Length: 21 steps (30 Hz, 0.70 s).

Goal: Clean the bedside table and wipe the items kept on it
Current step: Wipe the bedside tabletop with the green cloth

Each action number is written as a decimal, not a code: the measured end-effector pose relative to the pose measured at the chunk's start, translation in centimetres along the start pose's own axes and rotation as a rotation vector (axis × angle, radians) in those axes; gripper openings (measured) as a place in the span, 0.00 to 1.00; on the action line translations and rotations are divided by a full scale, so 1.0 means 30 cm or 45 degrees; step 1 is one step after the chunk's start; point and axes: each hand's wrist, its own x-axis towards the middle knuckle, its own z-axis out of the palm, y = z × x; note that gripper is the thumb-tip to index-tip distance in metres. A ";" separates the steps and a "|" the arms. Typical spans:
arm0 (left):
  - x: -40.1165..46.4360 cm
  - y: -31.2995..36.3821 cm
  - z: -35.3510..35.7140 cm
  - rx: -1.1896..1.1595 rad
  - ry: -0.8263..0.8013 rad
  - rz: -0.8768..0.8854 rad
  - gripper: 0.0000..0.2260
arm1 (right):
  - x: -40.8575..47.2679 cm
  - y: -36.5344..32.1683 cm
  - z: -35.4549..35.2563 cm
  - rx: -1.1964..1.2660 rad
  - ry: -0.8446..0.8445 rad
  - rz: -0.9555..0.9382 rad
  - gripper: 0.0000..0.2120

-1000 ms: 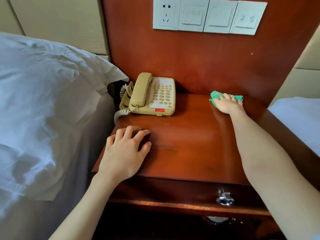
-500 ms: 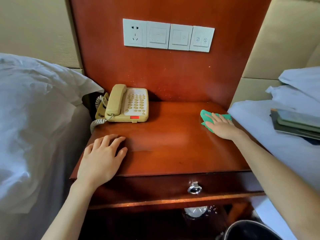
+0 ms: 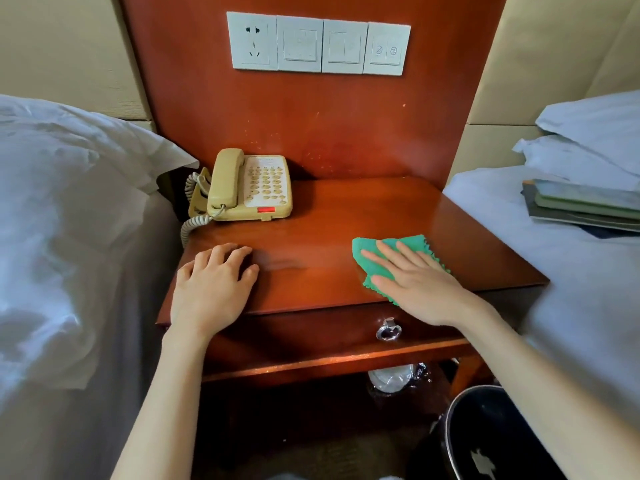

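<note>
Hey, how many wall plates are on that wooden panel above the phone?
4, side by side in one row: a power socket at the left, two switches, then a double-button plate at the right.

The worktop [image 3: 329,220] across the middle of the frame is glossy reddish-brown wood, and the back panel [image 3: 311,116] rising above it has the same colour, flecked with small pale specks. At centre left the telephone [image 3: 249,187] is beige-yellow with a paler keypad face, a small red bar at its lower edge and a cream coiled cord [image 3: 192,223]. The cloth [image 3: 372,258] at centre right is plain bright green. The switch plates [image 3: 318,45] at upper centre are white. The bedding [image 3: 69,220] at left is white. The drawer ring [image 3: 388,330] is shiny silver. The bin [image 3: 485,434] at lower right is black.
</note>
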 end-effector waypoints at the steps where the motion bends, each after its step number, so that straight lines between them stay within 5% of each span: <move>1: 0.000 0.001 0.001 -0.005 0.007 -0.003 0.21 | 0.014 -0.043 0.004 0.006 -0.004 -0.038 0.24; 5: -0.002 -0.001 -0.001 -0.107 0.131 0.000 0.18 | 0.108 -0.232 0.020 0.025 -0.029 -0.187 0.24; 10: -0.045 -0.050 -0.081 -1.011 0.492 -0.272 0.14 | 0.278 -0.424 0.022 0.049 -0.054 -0.270 0.25; 21: -0.220 -0.213 -0.225 -1.568 0.692 -0.424 0.15 | 0.383 -0.742 0.033 -0.007 -0.058 -0.559 0.25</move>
